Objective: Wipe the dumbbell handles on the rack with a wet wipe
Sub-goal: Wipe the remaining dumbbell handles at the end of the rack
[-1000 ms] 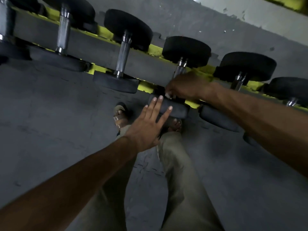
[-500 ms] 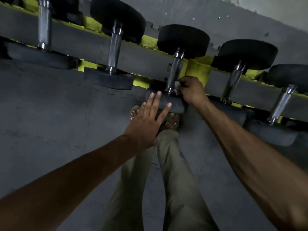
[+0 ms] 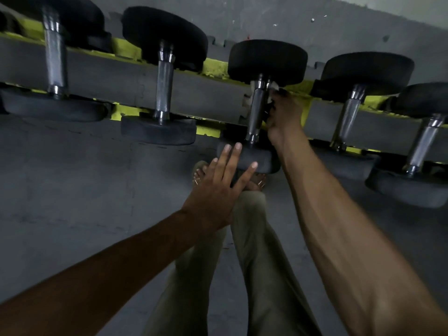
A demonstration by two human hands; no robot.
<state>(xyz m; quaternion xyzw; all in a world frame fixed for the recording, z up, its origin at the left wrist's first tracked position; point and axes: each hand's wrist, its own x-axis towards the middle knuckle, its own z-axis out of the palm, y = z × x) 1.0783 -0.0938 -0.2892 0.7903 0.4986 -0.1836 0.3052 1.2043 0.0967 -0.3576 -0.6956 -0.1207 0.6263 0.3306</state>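
The right hand (image 3: 283, 117) pinches a small white wet wipe (image 3: 275, 86) in curled fingers at the far end of the middle dumbbell's knurled chrome handle (image 3: 257, 110), on the grey-and-yellow rack (image 3: 109, 76); the left hand (image 3: 218, 190), fingers straight, presses its near black head (image 3: 264, 158). Best wrap the wipe round the bar and draw it full-length; the braced head should stop rolling.

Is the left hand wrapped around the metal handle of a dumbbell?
No, the left hand lies with straight fingers on the near black end of the dumbbell, while the right hand holds the wipe at the handle.
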